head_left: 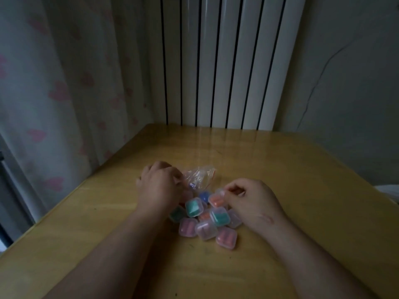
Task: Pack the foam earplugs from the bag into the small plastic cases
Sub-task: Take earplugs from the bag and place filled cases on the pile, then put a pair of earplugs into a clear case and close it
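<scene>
A crumpled clear plastic bag lies on the wooden table, with a blue earplug showing near its mouth. My left hand is curled at the bag's left edge and seems to grip it. In front lies a pile of several small clear cases: a teal one, an orange one, a blue one, pink ones and another teal one. My right hand pinches the rim of the orange case with thumb and fingers.
A white radiator stands behind the table's far edge. A curtain with pink hearts hangs at the left. The table's left edge runs diagonally close to my left forearm.
</scene>
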The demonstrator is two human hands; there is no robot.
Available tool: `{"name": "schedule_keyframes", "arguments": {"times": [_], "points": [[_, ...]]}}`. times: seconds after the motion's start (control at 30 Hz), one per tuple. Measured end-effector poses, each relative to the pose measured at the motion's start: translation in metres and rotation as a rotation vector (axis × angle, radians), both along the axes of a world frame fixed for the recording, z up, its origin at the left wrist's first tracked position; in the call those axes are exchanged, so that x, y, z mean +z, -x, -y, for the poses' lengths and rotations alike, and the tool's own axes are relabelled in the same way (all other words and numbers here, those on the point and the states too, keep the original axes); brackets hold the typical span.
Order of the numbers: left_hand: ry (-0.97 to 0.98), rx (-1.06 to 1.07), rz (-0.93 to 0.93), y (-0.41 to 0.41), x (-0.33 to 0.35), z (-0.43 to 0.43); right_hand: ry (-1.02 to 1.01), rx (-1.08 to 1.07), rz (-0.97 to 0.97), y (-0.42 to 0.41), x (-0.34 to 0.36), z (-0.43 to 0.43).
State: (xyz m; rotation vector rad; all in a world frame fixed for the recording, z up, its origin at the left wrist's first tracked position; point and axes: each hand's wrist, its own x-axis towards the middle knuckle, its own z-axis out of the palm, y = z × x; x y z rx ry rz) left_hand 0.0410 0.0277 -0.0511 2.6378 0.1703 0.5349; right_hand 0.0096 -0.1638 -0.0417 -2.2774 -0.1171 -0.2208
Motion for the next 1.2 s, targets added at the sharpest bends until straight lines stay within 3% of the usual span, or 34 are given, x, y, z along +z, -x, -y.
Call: {"name": "schedule_keyframes", "arguments": {"times": [0.13,0.23,0.37,0.5,0.67,0.77,0.87,1.07,1.2], "points": [[0.098,-0.033,0.146,0.000,-0.001,0.002,-0.008,0.044,0.070,0.002,0.000,-0.002],[0.144,-0.179,0.258,0.008,0.008,0.011,-0.008,0.107,0.142,0.004,0.001,-0.004],[0.231,-0.447,0.205,0.022,0.019,0.020,0.062,0.123,0.270,0.000,-0.003,-0.008],[0.774,-0.594,0.068,0.033,0.026,0.020,-0.135,0.055,0.362,-0.004,-0.005,0.000],[1.150,-0.331,0.056,0.019,0.020,0.019,-0.389,0.091,0.439,-0.001,0.009,0.003],[1.377,-0.303,-0.040,0.011,0.017,0.020,-0.479,0.157,0.470,0.006,0.016,0.000],[1.417,-0.313,-0.117,0.007,0.015,0.022,-0.530,0.161,0.516,0.009,0.021,-0.002],[1.223,-0.357,-0.291,0.012,0.013,0.019,-0.606,0.196,0.522,0.010,0.024,0.000],[1.411,-0.394,-0.332,0.014,0.016,0.020,-0.600,0.286,0.453,0.007,0.019,0.000]]}}
